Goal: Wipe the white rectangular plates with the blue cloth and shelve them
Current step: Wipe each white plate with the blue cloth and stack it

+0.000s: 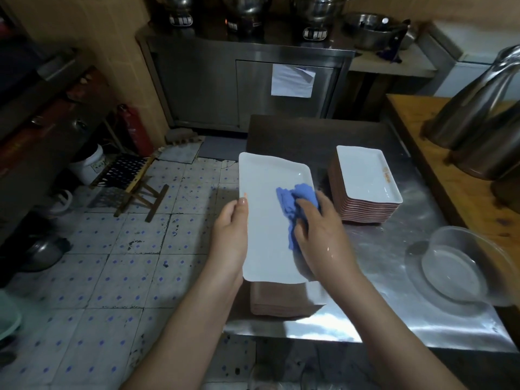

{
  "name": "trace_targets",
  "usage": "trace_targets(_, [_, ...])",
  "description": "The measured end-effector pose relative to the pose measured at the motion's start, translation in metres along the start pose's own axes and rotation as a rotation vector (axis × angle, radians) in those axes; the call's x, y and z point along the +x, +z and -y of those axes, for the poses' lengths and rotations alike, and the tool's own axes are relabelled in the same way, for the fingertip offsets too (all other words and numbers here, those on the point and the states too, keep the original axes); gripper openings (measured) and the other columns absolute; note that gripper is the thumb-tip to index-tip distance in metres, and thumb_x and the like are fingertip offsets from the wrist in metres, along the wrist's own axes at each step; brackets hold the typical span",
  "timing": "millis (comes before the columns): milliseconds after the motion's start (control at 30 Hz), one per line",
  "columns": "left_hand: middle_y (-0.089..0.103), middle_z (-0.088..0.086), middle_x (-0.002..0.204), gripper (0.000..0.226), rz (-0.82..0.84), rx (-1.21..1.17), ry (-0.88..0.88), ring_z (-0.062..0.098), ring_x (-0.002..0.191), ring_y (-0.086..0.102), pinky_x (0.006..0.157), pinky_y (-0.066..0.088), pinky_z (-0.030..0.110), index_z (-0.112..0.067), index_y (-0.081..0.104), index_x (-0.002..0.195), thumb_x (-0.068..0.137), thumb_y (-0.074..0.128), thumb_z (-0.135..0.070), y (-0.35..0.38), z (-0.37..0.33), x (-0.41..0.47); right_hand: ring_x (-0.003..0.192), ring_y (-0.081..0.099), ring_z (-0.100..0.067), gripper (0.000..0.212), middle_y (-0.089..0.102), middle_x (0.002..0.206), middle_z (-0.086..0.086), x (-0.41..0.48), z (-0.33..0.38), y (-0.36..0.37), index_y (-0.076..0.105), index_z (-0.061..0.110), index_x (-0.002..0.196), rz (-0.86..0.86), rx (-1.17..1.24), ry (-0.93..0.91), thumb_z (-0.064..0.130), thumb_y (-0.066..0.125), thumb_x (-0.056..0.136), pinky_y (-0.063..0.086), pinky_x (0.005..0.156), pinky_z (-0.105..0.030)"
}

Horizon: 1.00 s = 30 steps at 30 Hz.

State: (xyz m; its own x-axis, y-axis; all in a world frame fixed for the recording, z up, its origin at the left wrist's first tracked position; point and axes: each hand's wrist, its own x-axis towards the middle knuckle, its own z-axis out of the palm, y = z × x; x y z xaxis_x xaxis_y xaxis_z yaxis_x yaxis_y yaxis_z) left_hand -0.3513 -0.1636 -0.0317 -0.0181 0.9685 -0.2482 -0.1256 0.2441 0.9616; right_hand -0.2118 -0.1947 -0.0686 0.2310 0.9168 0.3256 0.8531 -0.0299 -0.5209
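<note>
The white rectangular plate (267, 175) is held just above the near-left corner of the steel bench (394, 319), its long axis running from near to far and its left edge hanging out over the tiled floor. The left grip (230, 232) pinches that left long edge about midway, thumb on the rim and fingers hidden underneath. The right grip (318, 235) is curled over the bunched blue cloth (295, 201) and presses it on the right half of the plate, around the middle of its length.

From the cloth, the bare far end of the plate lies straight ahead and the near end lies back toward the person, so I'd judge the coming stroke runs along the long axis. The left grip steadies the opposite edge against the push.

Directly under the held plate sits a stack of plates (275, 299) showing brownish sides. A second stack of plates (365, 178) stands to the far right, apart from the first, nearer the right grip. A glass bowl (455, 266) sits near the right edge. I can see no shelf for the plates from here
</note>
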Motion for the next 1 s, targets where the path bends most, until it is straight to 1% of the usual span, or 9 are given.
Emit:
trace_targets(100, [0.069,-0.014,0.063,0.023,0.042,0.017,-0.038,0.001,0.056,0.065,0.047,0.051,0.016,-0.029,0.06,0.083,0.098,0.043,-0.033,-0.002,0.01,-0.004,0.098,0.048,-0.017,0.036,0.048,0.127,-0.01,0.016,-0.008,-0.006,0.053,0.016,0.126,-0.053,0.113,0.157,0.01,0.051,0.091,0.032,0.078,-0.019])
trace_targets(167, [0.07,-0.015,0.065,0.024,0.06,0.032,-0.054,-0.001,0.056,0.065,0.046,0.05,0.015,-0.03,0.061,0.083,0.098,0.043,-0.033,-0.005,0.017,-0.005,0.095,0.048,-0.014,0.036,0.053,0.124,-0.009,0.024,-0.019,-0.013,0.053,0.016,0.125,-0.125,0.207,0.279,0.008,0.054,0.089,0.031,0.078,-0.014])
trace_targets(233, [0.07,-0.015,0.066,0.025,0.076,0.048,-0.069,-0.001,0.057,0.066,0.045,0.049,0.015,-0.03,0.061,0.083,0.098,0.042,-0.034,-0.009,0.024,-0.003,0.1,0.048,-0.01,0.036,0.053,0.128,-0.002,0.023,-0.03,-0.017,0.053,0.021,0.121,-0.202,0.33,0.386,0.005,0.056,0.088,0.039,0.083,-0.017])
trace_targets(333, [0.07,-0.011,0.068,0.026,0.089,0.078,-0.117,0.002,0.057,0.066,0.045,0.049,0.017,-0.029,0.061,0.083,0.099,0.041,-0.033,-0.01,0.036,-0.001,0.084,0.054,-0.002,0.038,0.053,0.113,0.007,0.017,-0.047,-0.022,0.046,0.032,0.113,-0.251,0.527,0.526,0.006,0.059,0.087,0.043,0.062,-0.006])
trace_targets(500, [0.068,-0.009,0.08,0.026,0.06,0.151,-0.154,0.006,0.071,0.066,0.057,0.051,0.021,-0.03,0.059,0.081,0.099,0.04,-0.032,-0.007,0.058,0.004,0.082,0.056,-0.002,0.046,0.051,0.091,0.02,0.007,-0.066,-0.021,0.042,0.023,0.123,-0.202,0.586,0.613,0.014,0.064,0.084,0.042,0.06,-0.015])
trace_targets(667, [0.067,-0.01,0.08,0.027,0.038,0.202,-0.174,0.007,0.074,0.063,0.059,0.049,0.023,-0.03,0.059,0.079,0.099,0.041,-0.031,-0.003,0.069,0.011,0.085,0.06,-0.005,0.04,0.058,0.099,0.01,0.001,-0.07,-0.018,0.051,0.019,0.118,-0.148,0.603,0.587,0.012,0.067,0.082,0.045,0.065,-0.015])
trace_targets(800, [0.066,-0.002,0.081,0.03,0.046,0.315,-0.148,0.017,0.076,0.061,0.073,0.049,0.032,-0.025,0.059,0.075,0.098,0.042,-0.032,0.0,0.073,0.018,0.093,0.063,-0.018,0.042,0.061,0.108,-0.001,0.002,-0.071,-0.017,0.052,0.017,0.117,-0.124,0.699,0.702,0.015,0.071,0.08,0.05,0.075,-0.029])
trace_targets(933, [0.059,0.015,0.073,0.036,-0.001,0.674,0.011,0.019,0.063,0.046,0.053,0.03,0.027,0.002,0.06,0.083,0.097,0.043,-0.027,0.002,0.079,0.015,0.088,0.065,-0.02,0.037,0.065,0.102,-0.005,0.005,-0.074,-0.019,0.057,0.016,0.111,-0.12,0.823,0.783,0.013,0.073,0.078,0.051,0.073,-0.031])
trace_targets(1000, [0.065,0.017,0.079,0.032,-0.021,0.748,0.069,0.022,0.062,0.049,0.053,0.031,0.027,0.001,0.061,0.085,0.096,0.043,-0.023,0.002,0.081,0.011,0.085,0.067,-0.022,0.033,0.068,0.098,-0.008,0.005,-0.074,-0.02,0.06,0.014,0.108,-0.088,0.896,0.804,0.01,0.072,0.078,0.052,0.071,-0.031])
